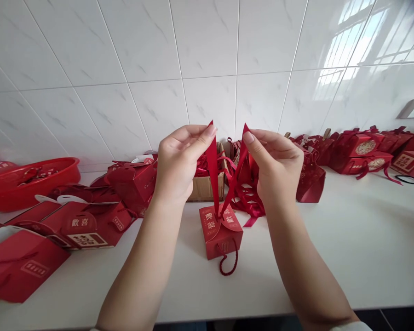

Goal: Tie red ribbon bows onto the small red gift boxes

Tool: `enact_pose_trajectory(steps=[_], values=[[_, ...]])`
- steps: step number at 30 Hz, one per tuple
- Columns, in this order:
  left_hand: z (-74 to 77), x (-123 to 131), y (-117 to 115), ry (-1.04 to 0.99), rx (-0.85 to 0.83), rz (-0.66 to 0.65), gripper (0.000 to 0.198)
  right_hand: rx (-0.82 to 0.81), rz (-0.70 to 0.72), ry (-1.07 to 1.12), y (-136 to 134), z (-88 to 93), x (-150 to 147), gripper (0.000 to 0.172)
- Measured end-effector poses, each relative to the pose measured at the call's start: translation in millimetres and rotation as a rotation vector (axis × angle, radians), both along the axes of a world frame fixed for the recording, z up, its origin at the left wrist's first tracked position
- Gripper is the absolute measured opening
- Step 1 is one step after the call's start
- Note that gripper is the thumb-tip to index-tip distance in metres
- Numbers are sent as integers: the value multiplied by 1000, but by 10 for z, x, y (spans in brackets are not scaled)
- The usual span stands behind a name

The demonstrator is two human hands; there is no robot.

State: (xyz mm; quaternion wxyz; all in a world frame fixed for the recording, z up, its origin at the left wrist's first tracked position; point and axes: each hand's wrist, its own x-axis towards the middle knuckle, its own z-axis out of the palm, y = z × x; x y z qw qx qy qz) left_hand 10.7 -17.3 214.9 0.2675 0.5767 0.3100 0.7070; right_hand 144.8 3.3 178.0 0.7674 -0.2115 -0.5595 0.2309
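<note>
A small red gift box [221, 232] with gold characters stands on the white counter [348, 257], a red cord loop hanging from its front. A red ribbon [214, 179] rises from the box top in two ends. My left hand [179, 163] pinches the left end between thumb and fingers. My right hand [276, 165] pinches the right end of the ribbon. Both ends are pulled up and apart above the box.
Flat and folded red boxes [86, 223] lie at the left beside a red plastic basin [27, 181]. A cardboard carton [207, 186] with ribbons sits behind the box. Finished red boxes [362, 154] line the tiled wall at right, near a black ring [408, 179].
</note>
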Motion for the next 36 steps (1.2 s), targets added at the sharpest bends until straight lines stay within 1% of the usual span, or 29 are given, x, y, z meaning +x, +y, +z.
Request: enact_pose_trajectory(steps=[4, 10, 15, 18, 22, 27, 30, 32, 36], values=[[-24, -29, 16, -39, 0, 19, 10, -36, -29, -83, 12, 11, 45, 17], [-2, -4, 49, -43, -19, -13, 9, 8, -13, -46, 62, 13, 42, 17], [-14, 12, 68, -46, -39, -15, 11, -52, -121, -91, 87, 11, 35, 23], [-16, 20, 63, -44, -37, -21, 12, -48, -132, -71, 81, 17, 52, 22], [-3, 9, 55, -28, -26, -33, 12, 26, -58, -2, 68, 26, 65, 14], [34, -85, 79, -42, -95, -125, 13, 110, 60, 88, 96, 44, 62, 5], [64, -181, 89, -86, -156, -128, 11, 91, 176, 186, 104, 68, 85, 2], [75, -251, 84, -118, -180, -116, 9, 63, 230, 201, 91, 87, 116, 5], [62, -375, 71, -137, -179, -113, 11, 38, 247, 140, 38, 111, 183, 7]])
